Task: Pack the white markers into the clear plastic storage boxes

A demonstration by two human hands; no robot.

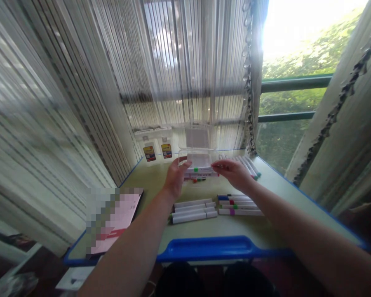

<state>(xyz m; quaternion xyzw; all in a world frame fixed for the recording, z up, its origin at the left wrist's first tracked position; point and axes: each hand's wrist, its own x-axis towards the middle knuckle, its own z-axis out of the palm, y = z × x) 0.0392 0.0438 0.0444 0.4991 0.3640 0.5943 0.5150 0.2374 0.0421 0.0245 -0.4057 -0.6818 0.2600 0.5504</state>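
A clear plastic case (198,144) stands with its lid raised near the back of the table. My left hand (174,177) is closed around the left side of the case, its thumb lying over the front. Across the case opening lies a white marker pen with a green band (200,169). My right hand (230,170) pinches at the right end of that marker, fingertips together. Below it, more markers (208,175) with coloured marks show inside the case. White markers (194,212) lie in a group in front, beside another group with coloured bands (231,207).
More white markers (249,165) lie behind my right hand. Two clear cases with yellow and black labels (149,153) stand at the back left. A pink notebook or folder (123,222), partly blurred, lies left. A blue tray (208,247) edges the table's front; curtains (185,74) hang behind.
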